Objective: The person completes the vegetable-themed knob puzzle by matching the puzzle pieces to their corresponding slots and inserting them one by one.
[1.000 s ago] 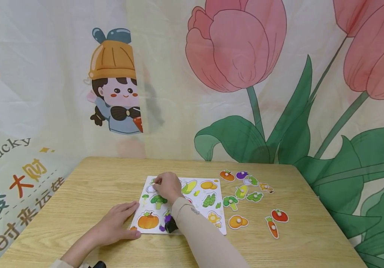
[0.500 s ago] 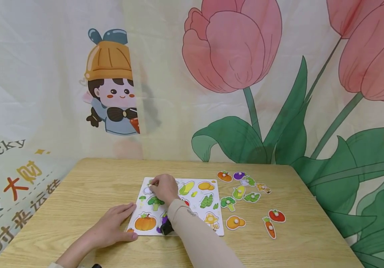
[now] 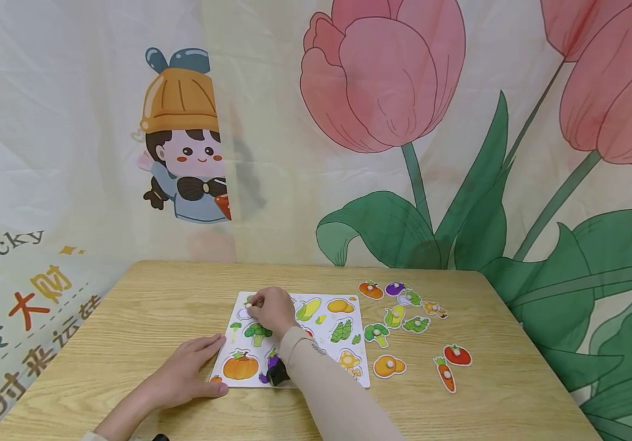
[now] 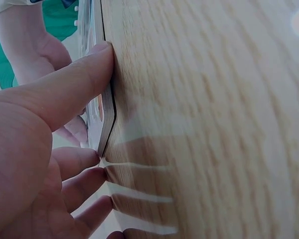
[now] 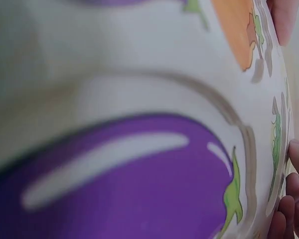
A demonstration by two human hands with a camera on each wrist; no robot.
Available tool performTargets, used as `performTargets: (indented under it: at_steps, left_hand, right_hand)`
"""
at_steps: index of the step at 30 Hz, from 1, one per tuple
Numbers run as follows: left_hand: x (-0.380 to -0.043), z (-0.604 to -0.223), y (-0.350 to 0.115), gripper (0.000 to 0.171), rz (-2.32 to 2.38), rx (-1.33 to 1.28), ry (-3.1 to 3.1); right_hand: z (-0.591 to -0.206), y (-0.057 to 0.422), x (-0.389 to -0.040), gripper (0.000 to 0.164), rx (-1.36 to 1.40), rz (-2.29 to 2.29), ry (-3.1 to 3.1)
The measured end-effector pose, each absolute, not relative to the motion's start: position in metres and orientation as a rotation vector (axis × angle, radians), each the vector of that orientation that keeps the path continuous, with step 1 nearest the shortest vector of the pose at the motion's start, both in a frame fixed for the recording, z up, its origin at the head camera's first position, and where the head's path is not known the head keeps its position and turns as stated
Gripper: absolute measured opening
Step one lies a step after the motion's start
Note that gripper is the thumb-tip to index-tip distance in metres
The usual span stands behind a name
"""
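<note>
the white vegetable piece (image 3: 243, 313) at the far left corner of the puzzle board (image 3: 331, 318) should be light, stiff, sturdy, best held by its knob; white shows past the fingers, with green above. the right hand (image 3: 274, 309) appears to pinch it. the left hand (image 3: 188, 369) touches the board's edge, fingers fairly straight, grasping nothing. the tomato piece (image 3: 457, 354) and carrot piece (image 3: 444, 374) lie on the surface (image 3: 161, 306) to the right.

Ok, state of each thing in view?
Left hand: touching the board
Right hand: fingers pinched
White piece: in right hand, seating unclear
Board: flat on table
Pumpkin piece: loose
Eggplant piece: loose
White-green piece: loose
Mushroom piece: loose
Corn piece: loose
Green piece: loose
Broccoli piece: loose
Gold piece: loose
Tomato piece: loose
Carrot piece: loose
</note>
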State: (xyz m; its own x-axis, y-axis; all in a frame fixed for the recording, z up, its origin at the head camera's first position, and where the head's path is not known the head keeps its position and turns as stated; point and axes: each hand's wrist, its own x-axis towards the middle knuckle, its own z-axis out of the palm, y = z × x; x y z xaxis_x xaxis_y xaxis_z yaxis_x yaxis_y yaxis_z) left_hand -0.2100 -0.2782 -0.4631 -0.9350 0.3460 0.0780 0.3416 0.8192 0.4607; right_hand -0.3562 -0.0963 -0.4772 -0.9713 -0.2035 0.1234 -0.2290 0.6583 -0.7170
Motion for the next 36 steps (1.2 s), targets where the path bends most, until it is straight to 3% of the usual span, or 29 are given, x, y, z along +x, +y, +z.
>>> performTargets:
  at_steps: [13,23,36]
  left_hand:
    - [-0.21,-0.463,-0.277,0.098,0.735,0.542,2.979]
    - [-0.212,-0.465,-0.277,0.099,0.725,0.544,2.985]
    - [-0.213,-0.467,-0.279,0.1,0.722,0.511,2.971]
  right_hand:
    - [-0.453,-0.071,-0.354,0.032,0.663,1.251,-2.954]
    - [-0.421,-0.017,-0.35,0.033,0.924,1.128,-2.859]
    - [-0.401,0.082,-0.33,0.038,0.826,1.138,-2.812]
